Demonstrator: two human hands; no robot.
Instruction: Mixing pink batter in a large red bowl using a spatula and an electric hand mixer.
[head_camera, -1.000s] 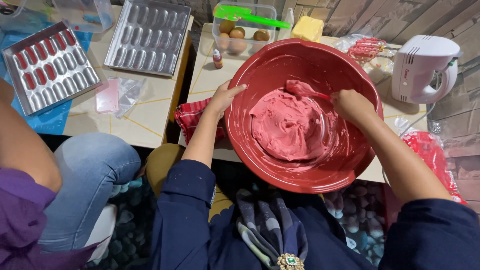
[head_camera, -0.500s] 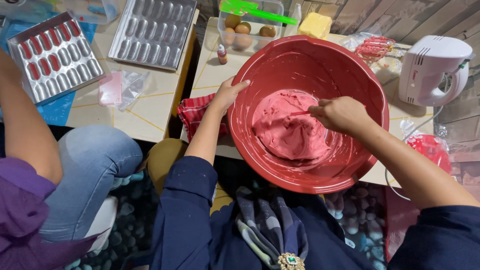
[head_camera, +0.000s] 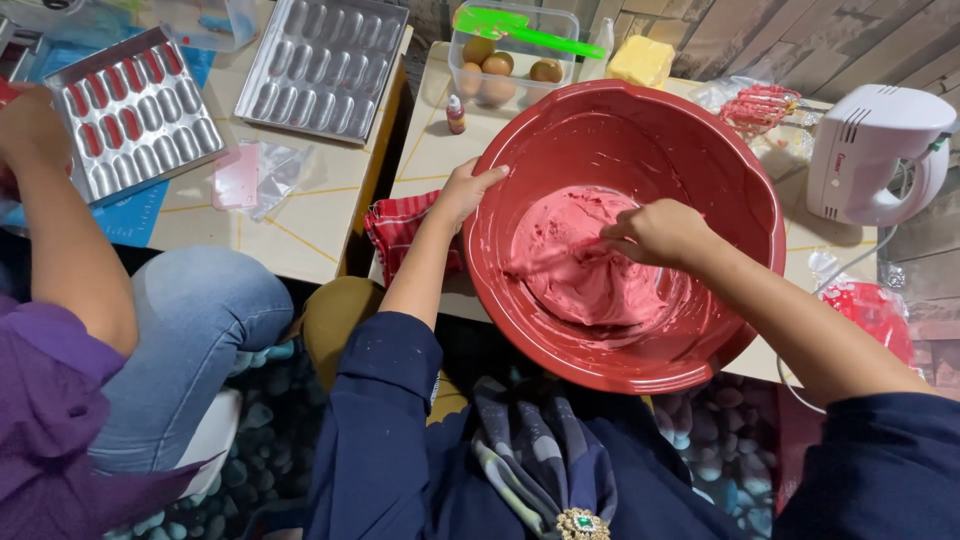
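Tilted red bowl (head_camera: 640, 130), pink batter (head_camera: 580, 270) inside

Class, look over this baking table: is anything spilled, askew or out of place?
The red bowl overhangs the table's near edge, steadied by the left hand. The mixer's beaters lie detached, still coated pink. Nothing looks spilled.

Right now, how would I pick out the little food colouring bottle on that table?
Start at the big red bowl of pink batter. Just beyond its far-left rim, past the left hand, stands a clear tub of eggs. The small dropper bottle stands upright beside that tub: tiny, red-capped, the only bottle there.
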